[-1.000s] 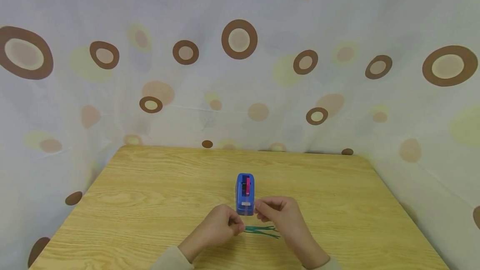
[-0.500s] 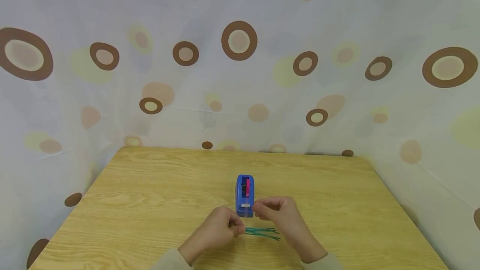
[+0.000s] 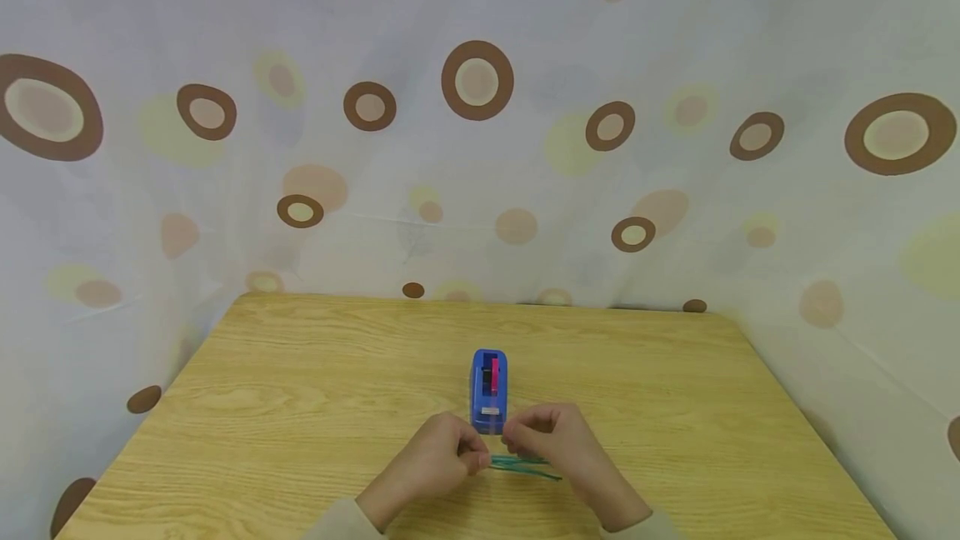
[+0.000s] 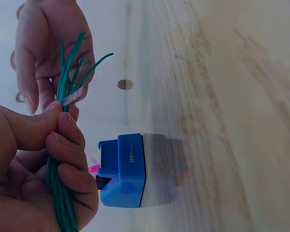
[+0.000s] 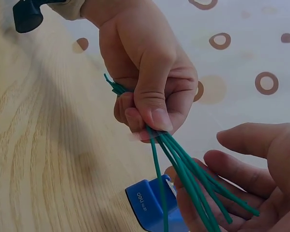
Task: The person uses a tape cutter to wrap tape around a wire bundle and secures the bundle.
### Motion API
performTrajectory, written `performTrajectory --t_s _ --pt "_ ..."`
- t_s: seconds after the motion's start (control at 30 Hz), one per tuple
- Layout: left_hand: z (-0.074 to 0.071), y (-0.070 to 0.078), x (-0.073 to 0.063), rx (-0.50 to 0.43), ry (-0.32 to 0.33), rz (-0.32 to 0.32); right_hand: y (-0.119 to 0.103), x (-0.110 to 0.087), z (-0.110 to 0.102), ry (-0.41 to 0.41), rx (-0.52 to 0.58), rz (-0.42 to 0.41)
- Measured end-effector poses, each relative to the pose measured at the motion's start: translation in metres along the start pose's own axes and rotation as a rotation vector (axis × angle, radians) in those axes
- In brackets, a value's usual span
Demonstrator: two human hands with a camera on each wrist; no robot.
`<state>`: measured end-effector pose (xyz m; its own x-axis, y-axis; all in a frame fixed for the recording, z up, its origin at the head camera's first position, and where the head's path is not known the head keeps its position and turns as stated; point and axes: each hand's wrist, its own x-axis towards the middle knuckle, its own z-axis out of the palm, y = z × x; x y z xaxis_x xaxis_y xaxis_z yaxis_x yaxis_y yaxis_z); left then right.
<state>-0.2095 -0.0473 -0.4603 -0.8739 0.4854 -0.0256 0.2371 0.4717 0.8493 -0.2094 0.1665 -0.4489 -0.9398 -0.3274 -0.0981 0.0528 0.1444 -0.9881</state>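
Note:
My left hand (image 3: pixel 438 458) grips a bundle of thin green wires (image 4: pixel 62 203) between thumb and curled fingers. The loose ends fan out to the right in the head view. A short strip of clear, pinkish tape (image 4: pixel 73 97) sticks to the bundle right at the left thumb tip, its free end standing off the side. Close by, my right hand (image 3: pixel 558 444) has its thumb and fingers apart around the fanned ends (image 5: pixel 193 183), pinching nothing. Just beyond both hands stands a blue tape dispenser (image 3: pixel 480 417) with a pink roll (image 3: pixel 495 375) in it.
The wooden table (image 3: pixel 322 373) carries the dispenser near its middle. A pale sheet with brown circles (image 3: pixel 477 80) hangs behind the table and along its sides. In the right wrist view, a black object (image 5: pixel 27 17) shows beside the left sleeve.
My right hand has shifted slightly left and down toward the bundle, covering more of the wire ends in the head view. The left hand keeps its hold on the wires, nearly still.

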Motion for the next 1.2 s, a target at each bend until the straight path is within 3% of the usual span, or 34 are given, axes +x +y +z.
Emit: performTrajectory --t_s 0.37,1.2 --pt "-0.001 0.001 0.001 -0.013 0.000 -0.018 0.004 0.001 0.001 -0.057 -0.153 -0.034" --pt "0.001 -0.002 0.000 -0.014 -0.002 -0.007 0.013 -0.001 0.007 -0.213 -0.075 -0.010"
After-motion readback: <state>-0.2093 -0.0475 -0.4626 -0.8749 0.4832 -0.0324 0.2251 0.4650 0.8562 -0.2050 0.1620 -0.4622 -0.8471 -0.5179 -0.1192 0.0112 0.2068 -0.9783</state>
